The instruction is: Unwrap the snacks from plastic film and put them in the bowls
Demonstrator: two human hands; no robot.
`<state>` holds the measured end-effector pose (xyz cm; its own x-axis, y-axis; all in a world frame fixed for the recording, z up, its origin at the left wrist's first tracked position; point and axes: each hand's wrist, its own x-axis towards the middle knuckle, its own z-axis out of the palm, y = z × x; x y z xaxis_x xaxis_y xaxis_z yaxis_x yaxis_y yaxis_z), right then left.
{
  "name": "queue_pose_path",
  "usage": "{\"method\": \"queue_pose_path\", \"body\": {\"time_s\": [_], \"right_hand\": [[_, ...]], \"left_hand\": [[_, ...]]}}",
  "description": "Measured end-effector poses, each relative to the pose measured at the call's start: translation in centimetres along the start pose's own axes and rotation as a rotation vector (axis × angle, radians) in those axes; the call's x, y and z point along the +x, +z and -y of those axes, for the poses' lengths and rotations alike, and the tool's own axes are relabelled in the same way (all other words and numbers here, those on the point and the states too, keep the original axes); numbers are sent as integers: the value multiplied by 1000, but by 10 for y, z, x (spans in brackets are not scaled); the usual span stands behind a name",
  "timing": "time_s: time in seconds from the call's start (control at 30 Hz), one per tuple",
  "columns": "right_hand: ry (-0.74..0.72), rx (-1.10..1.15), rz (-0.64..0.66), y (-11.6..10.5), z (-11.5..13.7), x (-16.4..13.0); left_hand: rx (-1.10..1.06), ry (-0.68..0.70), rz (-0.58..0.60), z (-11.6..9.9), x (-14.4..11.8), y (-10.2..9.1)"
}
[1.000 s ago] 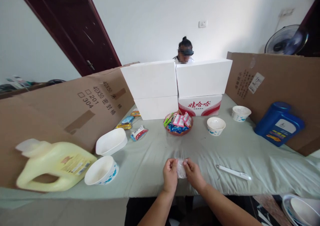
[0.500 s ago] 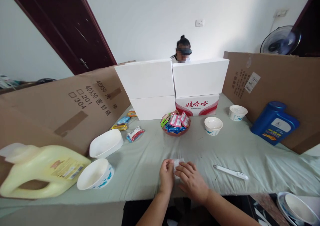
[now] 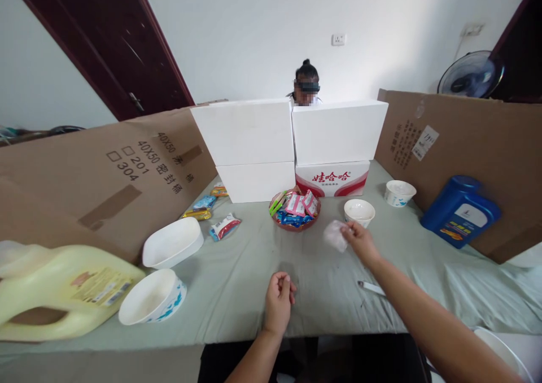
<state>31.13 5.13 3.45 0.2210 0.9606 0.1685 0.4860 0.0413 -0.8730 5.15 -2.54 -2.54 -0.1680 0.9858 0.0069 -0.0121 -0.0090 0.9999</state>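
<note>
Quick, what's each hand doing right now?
Left hand: loosely curled on the table; nothing seen in it.
Right hand: pinching a clear wrapper.

Crumpled clear wrapper (image 3: 335, 235), held aloft

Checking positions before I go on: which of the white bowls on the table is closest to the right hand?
The bowl just beyond the right hand, beside the red snack dish. The others sit farther off by the cardboard walls.
</note>
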Motion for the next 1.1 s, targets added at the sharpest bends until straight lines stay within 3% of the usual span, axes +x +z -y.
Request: {"method": "queue_pose_path", "body": {"time_s": [0.13, 0.27, 0.47, 0.7, 0.87, 0.97, 1.1], "right_hand": [[156, -214, -148, -54, -15, 70], [271, -441, -170, -74, -21, 103], [221, -733, -221, -70, -18, 110], [108, -889, -215, -77, -2, 102], [-19, -945, 5, -61, 5, 92], [3, -987, 156, -44, 2, 87], [25, -1038, 237, -35, -2, 83]], "left_hand": [[-3, 6, -9, 4, -2, 0], [-4, 0, -2, 11, -2, -1], [-12, -13, 6, 11, -2, 2], [20, 3, 24, 2, -7, 3], [39, 20, 32, 5, -8, 3], [57, 41, 41, 8, -8, 2], [88, 61, 61, 9, -9, 1]]}}
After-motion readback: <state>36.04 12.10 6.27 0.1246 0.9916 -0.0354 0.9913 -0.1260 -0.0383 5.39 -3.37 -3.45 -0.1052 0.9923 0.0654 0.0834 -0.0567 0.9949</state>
